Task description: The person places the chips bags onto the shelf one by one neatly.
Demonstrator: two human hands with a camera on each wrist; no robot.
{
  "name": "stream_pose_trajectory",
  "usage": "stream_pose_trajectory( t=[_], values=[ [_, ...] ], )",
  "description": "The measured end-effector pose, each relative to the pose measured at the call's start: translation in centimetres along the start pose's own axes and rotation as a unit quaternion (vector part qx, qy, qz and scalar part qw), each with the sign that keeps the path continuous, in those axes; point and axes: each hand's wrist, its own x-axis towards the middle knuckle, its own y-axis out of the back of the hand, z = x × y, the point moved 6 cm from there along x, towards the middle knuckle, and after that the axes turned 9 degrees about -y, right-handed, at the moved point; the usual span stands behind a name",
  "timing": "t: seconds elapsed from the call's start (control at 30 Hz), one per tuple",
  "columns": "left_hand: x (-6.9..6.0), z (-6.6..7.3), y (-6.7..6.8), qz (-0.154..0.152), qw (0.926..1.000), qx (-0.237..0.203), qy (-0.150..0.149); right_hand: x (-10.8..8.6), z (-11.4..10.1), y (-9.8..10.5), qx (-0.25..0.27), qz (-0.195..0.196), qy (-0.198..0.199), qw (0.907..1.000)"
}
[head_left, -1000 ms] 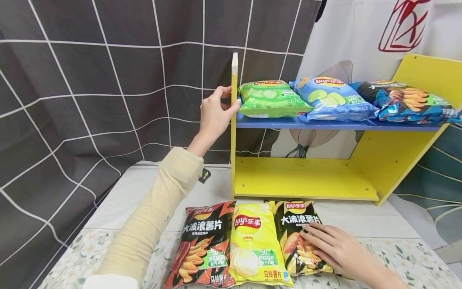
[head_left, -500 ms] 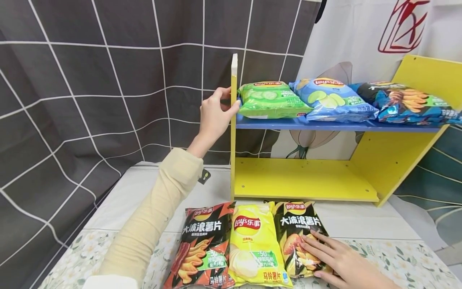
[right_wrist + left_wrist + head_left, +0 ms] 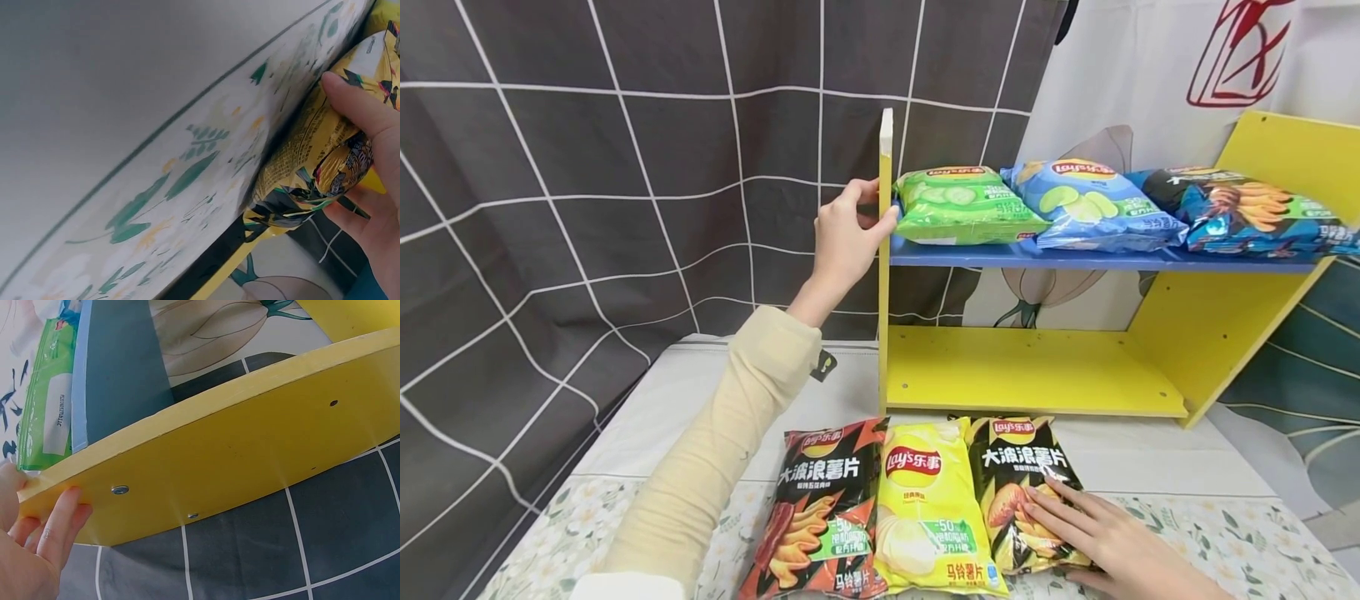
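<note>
The person's L hand [image 3: 846, 233] pinches the upper part of a flat, upright, yellow-painted side panel [image 3: 884, 325], thumb at its front edge, fingertips on its outer face. A round metal screw head [image 3: 120, 489] sits near those fingertips. Just R of this grip, a shiny green plastic chip bag [image 3: 962, 212] lies on a blue-painted shelf board [image 3: 1060, 261], followed farther R by a light-blue plastic chip bag [image 3: 1090, 204] & a black-and-blue plastic chip bag [image 3: 1247, 212]. Below the L grip & to its R is a yellow-painted bottom board [image 3: 1030, 371].

The R hand [image 3: 1108, 537] touches a black-and-gold plastic chip bag [image 3: 1009, 504]: fingers nearly straight over the front, thumb against the side; can't tell if it's a firm pinch or just contact. That bag lies directly under the R fingers, on a white floral tablecloth [image 3: 1262, 533]. L of the R hand, next to the touched bag, is a bright-yellow plastic chip bag [image 3: 928, 500], then a red-and-black plastic chip bag [image 3: 823, 508] farther L. A cream fabric sleeve [image 3: 722, 467] covers the forearm behind the L grip.
</note>
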Motion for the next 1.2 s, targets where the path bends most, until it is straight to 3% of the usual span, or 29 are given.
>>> stream_pose_trajectory(
  t=[0.23,0.43,0.63,0.77,0.97,1.2],
  values=[
    [0.1,0.0,0.1,0.005,0.9999,0.012,-0.002,0.2,-0.3,0.7,-0.008,0.012,-0.013,0.9998],
    [0.1,0.1,0.1,0.007,0.9999,0.013,-0.001,0.2,-0.4,2.0,-0.022,0.12,0.013,0.9924],
    [0.1,0.3,0.2,0.007,0.9999,0.012,0.001,-0.1,0.3,3.3,0.026,0.204,0.02,0.9784],
    [0.1,0.2,0.2,0.007,0.9999,0.012,0.002,-0.4,0.6,3.9,0.035,0.23,0.02,0.9724],
    [0.0,0.0,0.0,0.004,0.9999,0.013,0.004,-0.4,0.9,4.8,0.039,0.234,0.003,0.9714],
    [0.0,0.0,0.0,0.006,0.9999,0.013,0.002,-0.7,1.5,5.5,0.027,0.294,-0.003,0.9556]
  ],
)
